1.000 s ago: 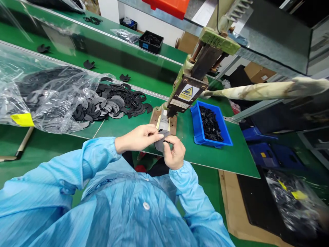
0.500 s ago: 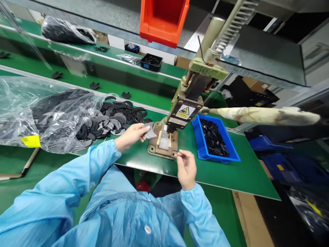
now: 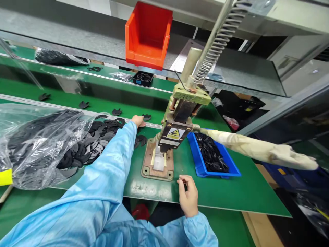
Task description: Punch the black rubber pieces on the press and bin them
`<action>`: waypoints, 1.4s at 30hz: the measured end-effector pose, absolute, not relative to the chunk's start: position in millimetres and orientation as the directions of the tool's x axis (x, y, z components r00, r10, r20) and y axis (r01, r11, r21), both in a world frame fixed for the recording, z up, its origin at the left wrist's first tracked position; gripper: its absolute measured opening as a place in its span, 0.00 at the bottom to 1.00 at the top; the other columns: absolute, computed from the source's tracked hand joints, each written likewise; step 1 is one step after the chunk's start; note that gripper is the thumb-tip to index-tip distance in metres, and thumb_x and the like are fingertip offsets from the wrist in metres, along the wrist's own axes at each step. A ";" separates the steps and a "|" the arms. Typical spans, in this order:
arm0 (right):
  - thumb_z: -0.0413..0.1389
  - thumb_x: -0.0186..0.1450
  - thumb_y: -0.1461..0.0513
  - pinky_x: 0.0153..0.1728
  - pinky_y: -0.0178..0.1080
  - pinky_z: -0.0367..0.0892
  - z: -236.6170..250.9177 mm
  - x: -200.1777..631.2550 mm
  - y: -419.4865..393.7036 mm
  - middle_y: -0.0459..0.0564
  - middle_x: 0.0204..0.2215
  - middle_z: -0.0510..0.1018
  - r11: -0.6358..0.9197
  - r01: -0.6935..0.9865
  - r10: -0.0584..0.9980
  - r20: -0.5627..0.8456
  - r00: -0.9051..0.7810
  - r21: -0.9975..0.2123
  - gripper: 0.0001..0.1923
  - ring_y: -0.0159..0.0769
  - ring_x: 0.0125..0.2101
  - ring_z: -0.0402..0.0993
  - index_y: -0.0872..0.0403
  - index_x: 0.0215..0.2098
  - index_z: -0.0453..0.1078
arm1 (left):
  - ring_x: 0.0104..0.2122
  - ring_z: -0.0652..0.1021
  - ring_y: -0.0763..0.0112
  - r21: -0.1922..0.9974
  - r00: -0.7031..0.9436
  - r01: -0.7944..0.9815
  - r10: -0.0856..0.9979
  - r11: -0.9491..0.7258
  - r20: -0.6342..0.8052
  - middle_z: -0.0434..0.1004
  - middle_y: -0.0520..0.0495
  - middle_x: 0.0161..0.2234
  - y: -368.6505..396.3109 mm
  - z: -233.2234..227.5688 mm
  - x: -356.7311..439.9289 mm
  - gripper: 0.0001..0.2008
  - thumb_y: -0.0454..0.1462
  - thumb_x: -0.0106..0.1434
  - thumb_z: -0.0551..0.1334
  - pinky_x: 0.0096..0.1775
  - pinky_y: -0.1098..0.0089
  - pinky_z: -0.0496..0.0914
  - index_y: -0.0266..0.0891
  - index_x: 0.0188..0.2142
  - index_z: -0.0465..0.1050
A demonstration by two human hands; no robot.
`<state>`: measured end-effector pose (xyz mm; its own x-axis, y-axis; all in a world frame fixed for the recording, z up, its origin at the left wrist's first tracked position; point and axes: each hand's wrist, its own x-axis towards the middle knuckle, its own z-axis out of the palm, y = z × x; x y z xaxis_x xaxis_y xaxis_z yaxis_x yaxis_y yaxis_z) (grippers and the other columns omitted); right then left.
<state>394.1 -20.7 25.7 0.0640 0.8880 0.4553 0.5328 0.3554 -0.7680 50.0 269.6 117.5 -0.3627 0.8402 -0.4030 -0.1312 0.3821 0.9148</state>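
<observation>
Though I can't tell its grip, the left hand point(image 3: 138, 120) sits just left of the black piece point(image 3: 146, 117), the right hand point(image 3: 188, 192) loosely unclenched.

A smooth green tabletop point(image 3: 226, 193) gleams at me near its front edge. Toward the left edge, a crinkled, glossy clear plastic bag point(image 3: 33, 171) and matt dark crescent pieces point(image 3: 95, 145); mid-table, a worn painted-metal press point(image 3: 185, 94) on a dull metal base point(image 3: 148, 163); by the right edge, a blue plastic bin point(image 3: 232, 161).
</observation>
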 end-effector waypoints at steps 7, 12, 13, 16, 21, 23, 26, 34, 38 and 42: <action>0.52 0.75 0.57 0.39 0.44 0.79 30.1 388.0 -23.3 0.52 0.37 0.81 0.405 0.524 0.887 0.460 -0.028 -0.749 0.11 0.38 0.37 0.81 0.50 0.45 0.77 | 0.23 0.69 0.79 0.987 -0.317 0.028 0.938 0.156 -0.139 0.75 0.51 0.29 186.7 111.6 33.0 0.13 0.42 0.76 0.63 0.26 0.76 0.62 0.36 0.35 0.72; 0.52 0.75 0.55 0.43 0.41 0.78 56.1 405.1 -12.4 0.50 0.36 0.83 0.387 0.605 0.905 0.413 -0.104 -0.696 0.15 0.34 0.38 0.80 0.52 0.44 0.80 | 0.21 0.64 0.74 0.960 -0.156 0.267 0.987 0.087 -0.045 0.64 0.54 0.20 66.7 75.2 30.4 0.28 0.59 0.72 0.60 0.24 0.72 0.57 0.39 0.28 0.71; 0.52 0.75 0.55 0.46 0.42 0.78 65.2 416.7 -4.3 0.50 0.38 0.83 0.364 0.639 0.910 0.405 -0.089 -0.678 0.15 0.35 0.40 0.80 0.52 0.44 0.80 | 0.22 0.64 0.73 0.951 -0.117 0.290 0.990 0.105 -0.074 0.65 0.53 0.20 45.0 65.6 29.6 0.29 0.61 0.72 0.58 0.25 0.71 0.59 0.40 0.28 0.71; 0.52 0.75 0.53 0.55 0.47 0.76 95.3 465.1 30.3 0.54 0.45 0.83 0.231 0.756 0.925 0.379 0.025 -0.613 0.16 0.37 0.47 0.79 0.53 0.47 0.79 | 0.24 0.68 0.69 0.912 -0.052 0.407 0.998 0.051 -0.033 0.67 0.53 0.22 -4.8 43.0 31.6 0.28 0.60 0.73 0.56 0.29 0.69 0.63 0.41 0.30 0.73; 0.59 0.73 0.51 0.57 0.51 0.77 122.3 528.7 92.4 0.54 0.51 0.80 -0.037 0.881 0.970 0.196 0.145 -0.473 0.19 0.39 0.50 0.78 0.55 0.54 0.74 | 0.28 0.73 0.66 0.807 0.058 0.579 0.993 -0.114 0.099 0.71 0.52 0.26 -28.8 36.1 44.1 0.22 0.55 0.74 0.56 0.35 0.68 0.66 0.43 0.31 0.73; 0.60 0.72 0.50 0.56 0.51 0.78 121.6 532.3 109.3 0.53 0.55 0.79 -0.073 0.904 0.987 0.097 0.125 -0.422 0.21 0.39 0.53 0.78 0.54 0.57 0.73 | 0.28 0.72 0.66 0.779 0.095 0.609 0.989 -0.147 0.113 0.70 0.52 0.25 -25.8 37.3 46.5 0.23 0.55 0.74 0.55 0.35 0.68 0.66 0.44 0.29 0.71; 0.60 0.73 0.50 0.57 0.51 0.78 116.9 523.3 125.3 0.54 0.58 0.78 -0.088 0.918 0.995 0.002 0.096 -0.388 0.22 0.40 0.54 0.78 0.53 0.59 0.72 | 0.28 0.72 0.66 0.756 0.111 0.634 0.987 -0.163 0.120 0.69 0.53 0.25 -21.1 37.0 46.9 0.23 0.55 0.74 0.54 0.35 0.68 0.65 0.44 0.29 0.70; 0.60 0.73 0.50 0.57 0.49 0.78 140.3 515.2 116.1 0.54 0.54 0.80 -0.087 0.837 0.980 0.106 0.170 -0.540 0.19 0.39 0.53 0.79 0.53 0.54 0.75 | 0.29 0.72 0.67 0.788 0.059 0.601 0.991 -0.133 0.122 0.71 0.53 0.25 -24.0 38.9 45.8 0.23 0.54 0.74 0.55 0.35 0.68 0.65 0.43 0.30 0.72; 0.54 0.74 0.47 0.46 0.44 0.80 146.2 494.1 70.0 0.57 0.45 0.85 0.051 0.684 0.945 0.256 0.201 -0.728 0.24 0.37 0.40 0.81 0.56 0.52 0.78 | 0.28 0.72 0.67 0.849 -0.003 0.521 0.994 -0.089 0.105 0.71 0.52 0.25 -29.0 45.7 50.3 0.23 0.55 0.73 0.56 0.34 0.68 0.66 0.42 0.31 0.72; 0.55 0.73 0.45 0.34 0.39 0.78 121.7 436.4 5.6 0.52 0.36 0.86 0.192 0.462 0.942 0.294 0.160 -0.866 0.25 0.33 0.30 0.79 0.54 0.53 0.79 | 0.29 0.71 0.68 0.886 0.042 0.442 0.990 -0.140 0.135 0.72 0.51 0.27 -44.7 65.9 72.0 0.21 0.53 0.74 0.57 0.35 0.68 0.67 0.42 0.31 0.72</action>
